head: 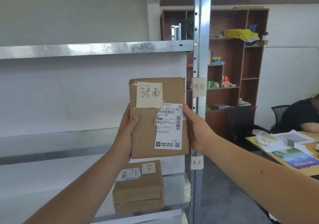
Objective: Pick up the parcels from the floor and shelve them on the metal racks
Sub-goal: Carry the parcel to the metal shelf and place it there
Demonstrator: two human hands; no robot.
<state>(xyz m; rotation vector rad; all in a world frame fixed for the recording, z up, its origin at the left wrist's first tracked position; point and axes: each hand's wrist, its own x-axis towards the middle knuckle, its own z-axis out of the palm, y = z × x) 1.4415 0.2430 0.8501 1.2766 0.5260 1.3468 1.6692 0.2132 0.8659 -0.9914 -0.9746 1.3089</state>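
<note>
I hold a flat brown cardboard parcel (pixel 148 120) upright in front of the metal rack (pixel 96 48). It carries a handwritten paper tag at the top and a white shipping label lower right. My left hand (pixel 126 134) grips its left edge with the thumb on the front. My right hand (pixel 196 130) grips its right edge. The parcel is level with the middle shelf opening, close to the rack's right upright post (pixel 201 59). A second brown parcel (pixel 139 187) lies on a lower shelf, below the held one.
Paper tags with handwriting are taped to the upright post (pixel 199 86). Behind the rack stands a brown wooden cabinet (pixel 241 64) with small items. At the right, a person in black (pixel 302 115) sits at a desk (pixel 293 154) covered in papers. A white wall backs the shelves.
</note>
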